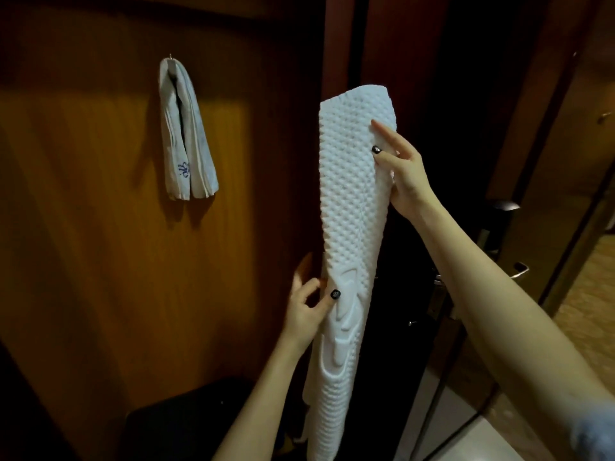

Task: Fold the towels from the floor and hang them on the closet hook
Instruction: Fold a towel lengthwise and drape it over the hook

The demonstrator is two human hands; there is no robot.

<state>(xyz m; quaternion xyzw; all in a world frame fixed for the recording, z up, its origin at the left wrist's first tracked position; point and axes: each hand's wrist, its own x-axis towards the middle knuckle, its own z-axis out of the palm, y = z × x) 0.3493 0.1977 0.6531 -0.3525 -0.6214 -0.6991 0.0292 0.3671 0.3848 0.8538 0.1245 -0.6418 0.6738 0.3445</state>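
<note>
Two towels on record. One grey-white towel (186, 134), folded, hangs from the closet hook (170, 56) on the wooden panel (100, 227). One white waffle towel (352, 201), folded into a long strip, hangs upright beside the panel's edge: my right hand (402, 171) pinches its upper edge, my left hand (306, 307) grips it lower down, fingers curled behind.

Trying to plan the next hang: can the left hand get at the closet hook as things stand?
Probably yes: nothing stands between the left hand and the hook. But it grips the white towel, and a grey towel hangs there.
</note>
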